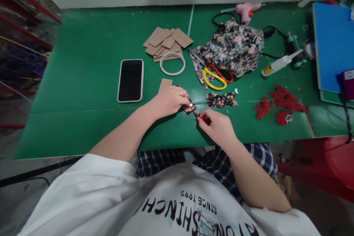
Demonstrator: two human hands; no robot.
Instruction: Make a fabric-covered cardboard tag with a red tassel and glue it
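My left hand (173, 100) is closed on a small dark floral fabric piece (190, 110) and holds it down on the table. Most of that piece lies under the fingers, and a brown cardboard piece (165, 83) shows just behind the hand. My right hand (217, 124) pinches a red tassel (204, 119), its body mostly hidden in the fingers. The tassel's thin red cord reaches onto the floral piece, where a small whitish spot shows. A flat floral fabric strip (221, 99) lies beyond my right hand.
On the green table (83, 129) lie a phone (131, 81), a tape roll (173, 73), cardboard squares (163, 40), scissors (215, 78) on crumpled floral cloth (235, 46), a pink glue gun (245, 11), a glue bottle (278, 66), red tassels (284, 101) and a blue board (334, 44).
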